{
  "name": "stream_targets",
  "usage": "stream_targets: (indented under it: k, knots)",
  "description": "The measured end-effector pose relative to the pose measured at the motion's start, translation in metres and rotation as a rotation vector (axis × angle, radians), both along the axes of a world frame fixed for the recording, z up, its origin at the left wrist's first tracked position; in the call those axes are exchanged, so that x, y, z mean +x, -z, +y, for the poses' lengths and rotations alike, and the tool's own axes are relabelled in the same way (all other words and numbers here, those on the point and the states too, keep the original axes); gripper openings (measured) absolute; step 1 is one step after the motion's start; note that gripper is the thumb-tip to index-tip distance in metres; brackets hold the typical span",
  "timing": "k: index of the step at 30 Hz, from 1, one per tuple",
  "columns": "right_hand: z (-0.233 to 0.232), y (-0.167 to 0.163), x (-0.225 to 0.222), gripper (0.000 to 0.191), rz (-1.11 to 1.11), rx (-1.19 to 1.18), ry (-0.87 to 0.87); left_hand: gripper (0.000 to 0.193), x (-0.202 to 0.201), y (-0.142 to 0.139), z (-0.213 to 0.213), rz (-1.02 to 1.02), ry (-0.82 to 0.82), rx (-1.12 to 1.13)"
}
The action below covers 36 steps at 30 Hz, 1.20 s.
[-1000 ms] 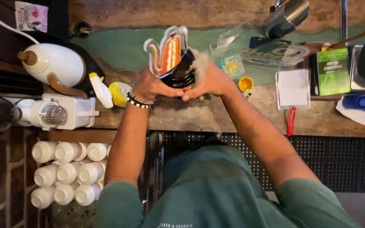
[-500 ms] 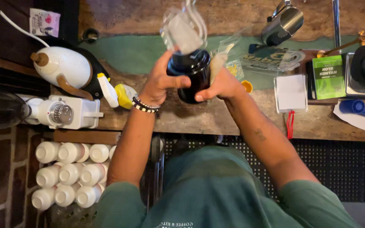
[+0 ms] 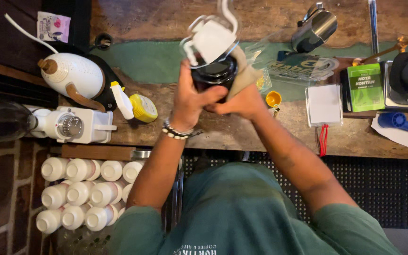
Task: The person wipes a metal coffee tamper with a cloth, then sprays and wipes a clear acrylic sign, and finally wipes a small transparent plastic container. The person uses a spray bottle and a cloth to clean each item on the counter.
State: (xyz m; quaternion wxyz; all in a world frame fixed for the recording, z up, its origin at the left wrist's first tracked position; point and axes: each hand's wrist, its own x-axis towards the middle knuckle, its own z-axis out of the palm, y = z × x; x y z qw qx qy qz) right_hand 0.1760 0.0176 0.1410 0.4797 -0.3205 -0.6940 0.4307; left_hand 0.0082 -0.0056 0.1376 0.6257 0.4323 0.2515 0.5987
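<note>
Both our hands grip the dark glass carafe (image 3: 213, 75) above the wooden counter (image 3: 232, 132): left hand (image 3: 192, 97) around its side, right hand (image 3: 242, 101) pressing a cloth (image 3: 244, 75). Wiping looks underway, unfinished.

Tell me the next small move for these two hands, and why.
Probably lower it to the wooden counter: the left hand and right hand both hold the dark round jar raised, a beige cloth pressed to its side and a blurred white object on top.
</note>
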Motion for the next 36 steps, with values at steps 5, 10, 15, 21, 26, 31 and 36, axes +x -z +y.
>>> stream_targets:
  k: [5,10,15,21,26,31,36]
  knots:
    - [0.006,0.012,0.016,0.107,0.549,-0.452,-0.305,0.066,-0.01,0.055,0.001,-0.162,-0.069,-0.105]
    - [0.003,0.022,0.011,0.109,0.792,-0.565,-0.388,0.06,0.023,0.127,0.008,-0.469,0.237,-0.562]
    - [0.005,0.021,0.018,0.107,0.747,-0.537,-0.395,0.093,0.023,0.131,-0.026,-0.67,0.406,-0.309]
    - [0.0,0.023,0.02,0.11,0.678,-0.596,-0.405,0.102,0.032,0.078,-0.022,-0.26,0.004,0.025]
    - [0.001,0.026,0.025,0.106,0.66,-0.599,-0.368,0.066,0.004,0.049,-0.039,0.291,-0.3,0.32]
    - [0.004,0.04,0.043,0.102,0.679,-0.732,-0.557,0.065,-0.03,0.042,-0.037,0.272,-0.37,-0.406]
    - [0.002,0.067,0.039,0.119,0.634,-0.775,-0.797,0.097,-0.04,0.036,-0.003,0.193,0.506,0.027]
